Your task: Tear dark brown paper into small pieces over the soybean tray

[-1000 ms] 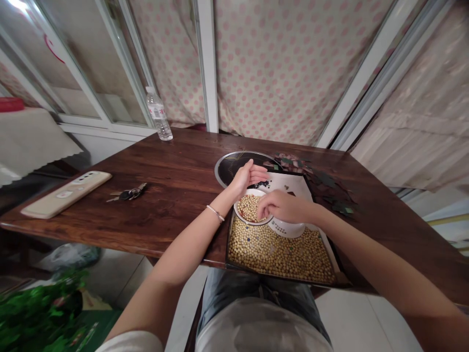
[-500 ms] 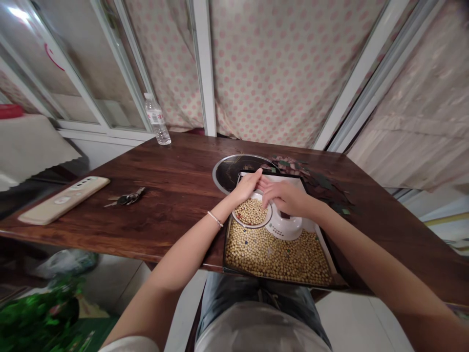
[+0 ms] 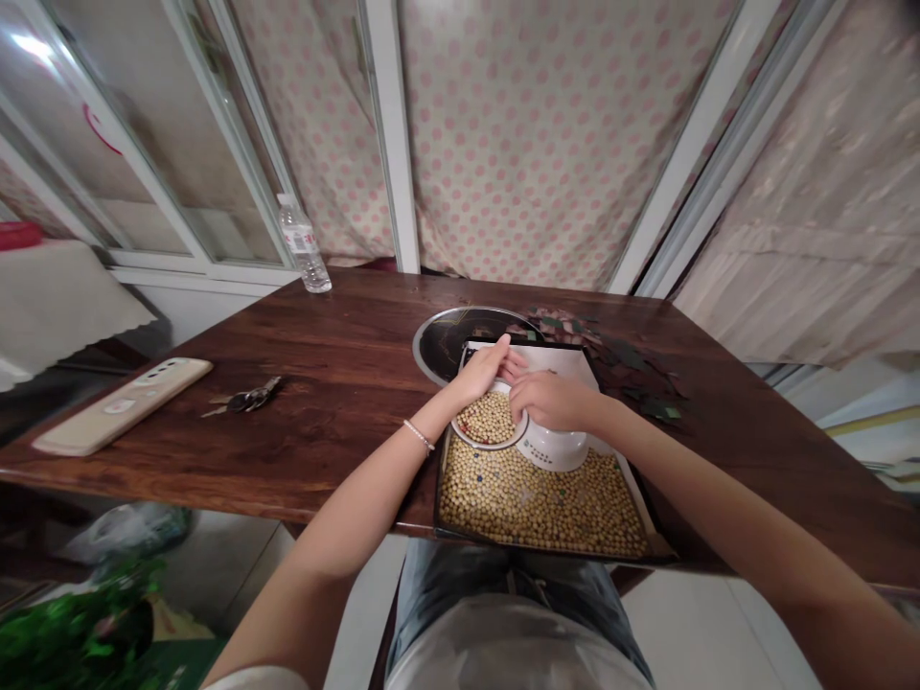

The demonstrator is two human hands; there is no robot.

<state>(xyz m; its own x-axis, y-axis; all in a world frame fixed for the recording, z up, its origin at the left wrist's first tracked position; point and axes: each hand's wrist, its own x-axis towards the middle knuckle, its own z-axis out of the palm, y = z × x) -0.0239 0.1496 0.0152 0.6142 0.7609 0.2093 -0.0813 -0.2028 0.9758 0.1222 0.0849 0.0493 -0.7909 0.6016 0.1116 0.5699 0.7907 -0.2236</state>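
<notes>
My left hand [image 3: 490, 369] rests at the back edge of a round white bowl [image 3: 522, 436] of yellow soybeans [image 3: 489, 420], fingers stretched out and cupped. A few reddish beans show among them. Over the bowl's right side my right hand [image 3: 550, 400] reaches down, its fingers bent together; whatever they pinch, if anything, is hidden. Partly beneath that hand stands a second white bowl [image 3: 557, 455] with printed marks. Both bowls sit in a shallow dark-edged tray [image 3: 567, 358], whose near part is covered with more soybeans [image 3: 532, 503] and a few dark beads.
On the wooden table [image 3: 345, 383] lie a phone [image 3: 122, 404], keys [image 3: 248, 396] and a round dark plate [image 3: 446, 340] behind the tray. A water bottle [image 3: 306, 244] stands at the back left. Dark and green flat pieces [image 3: 636, 369] are scattered to the right.
My right hand has shifted slightly left and down onto the bowl's right edge, its fingers more curled. My left hand stays at the back of the bowl. The view tilts slightly.
</notes>
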